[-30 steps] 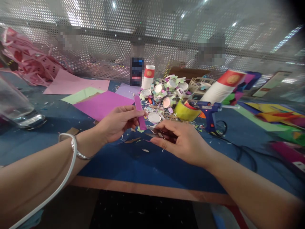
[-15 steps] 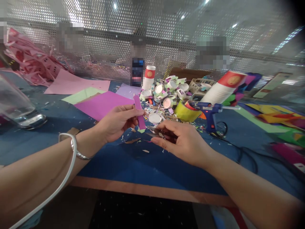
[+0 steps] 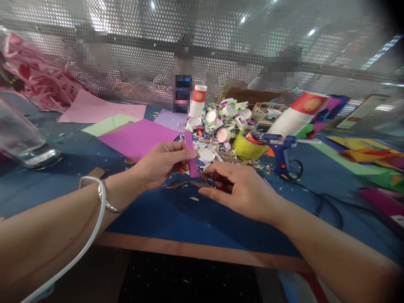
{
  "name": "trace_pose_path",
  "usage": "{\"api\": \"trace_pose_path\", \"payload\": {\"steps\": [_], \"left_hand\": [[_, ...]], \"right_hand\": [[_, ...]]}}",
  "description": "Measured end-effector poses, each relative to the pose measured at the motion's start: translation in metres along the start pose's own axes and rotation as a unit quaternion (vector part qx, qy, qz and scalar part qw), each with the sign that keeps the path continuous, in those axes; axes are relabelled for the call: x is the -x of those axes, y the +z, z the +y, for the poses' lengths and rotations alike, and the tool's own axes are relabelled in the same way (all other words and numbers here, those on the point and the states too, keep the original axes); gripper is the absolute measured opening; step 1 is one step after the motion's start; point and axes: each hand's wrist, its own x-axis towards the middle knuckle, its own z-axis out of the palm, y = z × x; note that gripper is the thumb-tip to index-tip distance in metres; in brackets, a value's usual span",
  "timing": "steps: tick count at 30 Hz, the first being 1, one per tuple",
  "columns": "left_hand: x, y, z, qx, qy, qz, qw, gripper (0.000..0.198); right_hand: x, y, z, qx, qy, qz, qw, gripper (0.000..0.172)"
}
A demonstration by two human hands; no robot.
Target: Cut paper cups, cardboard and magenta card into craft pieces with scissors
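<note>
My left hand point(image 3: 166, 164) pinches a narrow purple paper strip point(image 3: 191, 158) between thumb and fingers, its lower end pointing down toward the table. Close by on the right, my right hand point(image 3: 241, 187) is closed around a pair of scissors point(image 3: 202, 182). Their blades reach left to the lower end of the strip; whether they touch it I cannot tell. The scissor handles are mostly hidden inside the fingers. Just behind the hands lies a white paper disc point(image 3: 206, 155) among small paper scraps.
A blue glue gun point(image 3: 279, 149) leans on a yellow tape roll point(image 3: 248, 147), its cord running right. Behind stand paper cups point(image 3: 198, 101) and a heap of small paper pieces point(image 3: 230, 113). Purple paper point(image 3: 139, 136) lies left, near a clear glass point(image 3: 28, 139).
The left hand and strip have shifted slightly right and down. The scissor blades, spread apart before, now sit at the strip's lower end and look closer together.
</note>
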Motion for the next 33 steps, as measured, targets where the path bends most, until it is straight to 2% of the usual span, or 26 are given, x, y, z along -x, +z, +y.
{"api": "trace_pose_path", "payload": {"steps": [6,11,18,27,33], "left_hand": [[0.0005,0.0007,-0.0014,-0.009,-0.002,-0.012,1.0,0.015],[0.0018,-0.0022,-0.0027,-0.076,0.009,-0.026,0.997,0.018],[0.0002,-0.0025,-0.005,-0.092,0.039,-0.033,0.994,0.016],[-0.0016,-0.0005,-0.0068,-0.084,0.041,0.0,0.996,0.015],[-0.0063,-0.0036,-0.0063,-0.067,0.042,0.035,0.996,0.019]], "right_hand": [[0.0014,0.0009,0.0001,0.014,-0.042,-0.001,0.999,0.029],[0.0033,0.0034,0.0007,0.025,-0.074,0.0,0.997,0.026],[0.0033,0.0036,-0.0004,0.019,-0.066,-0.004,0.998,0.026],[0.0019,0.0047,0.002,0.042,-0.082,-0.003,0.996,0.024],[0.0052,0.0078,-0.004,0.016,-0.119,-0.051,0.991,0.023]]}}
